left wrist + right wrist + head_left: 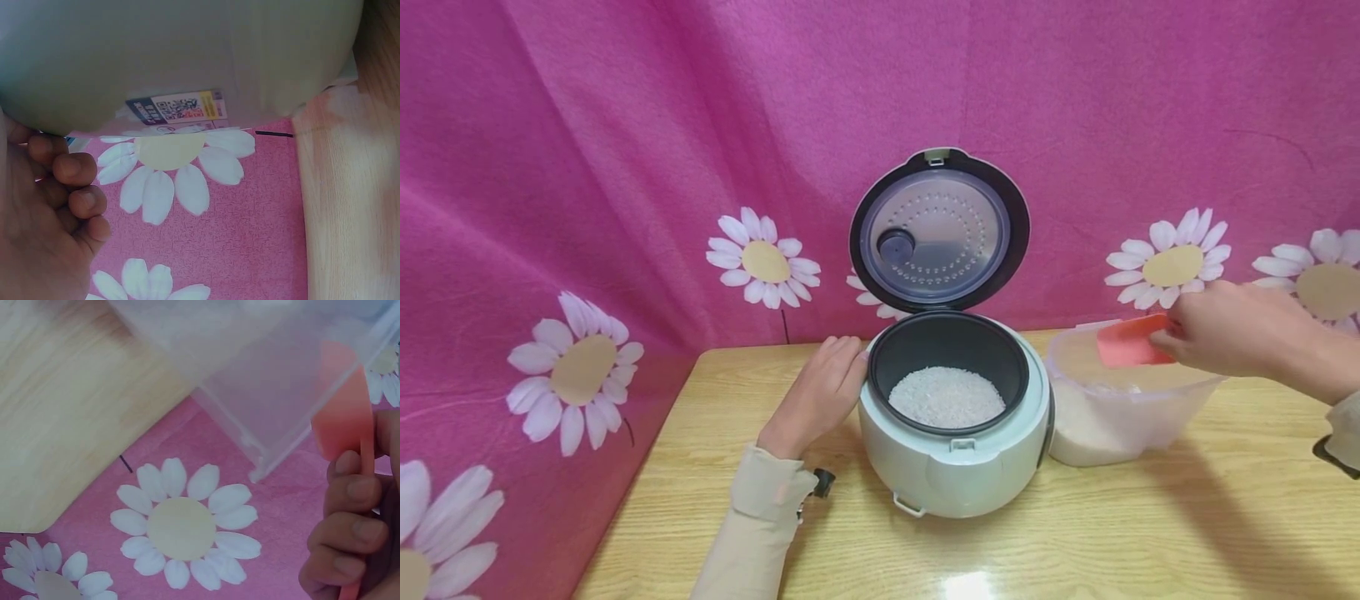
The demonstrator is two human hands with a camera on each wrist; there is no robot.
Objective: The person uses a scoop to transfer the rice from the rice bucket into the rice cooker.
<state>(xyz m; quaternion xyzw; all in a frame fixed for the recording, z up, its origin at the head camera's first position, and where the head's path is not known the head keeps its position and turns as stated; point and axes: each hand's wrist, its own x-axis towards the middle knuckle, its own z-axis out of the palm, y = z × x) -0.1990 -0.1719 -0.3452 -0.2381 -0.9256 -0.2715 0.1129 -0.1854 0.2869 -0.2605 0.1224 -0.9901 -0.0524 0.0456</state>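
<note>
A light green rice cooker [951, 475] stands with its lid [940, 242] raised. White rice [947, 397] lies in its dark inner pot [951, 342]. My left hand [823, 392] holds the cooker's left side near the rim, its fingers [78, 169] curled against the body; the thumb is hidden in the left wrist view. To the right, a translucent plastic bin [1150, 417] contains more rice. My right hand [1232, 329] grips a red scoop [1131, 342] by its handle, over the bin's opening. Whether the scoop carries rice cannot be seen.
Both stand on a light wooden table [1112, 533]. Behind and to the left hangs a pink cloth [625, 125] with white flowers, close to the raised lid. The cooker and bin stand side by side.
</note>
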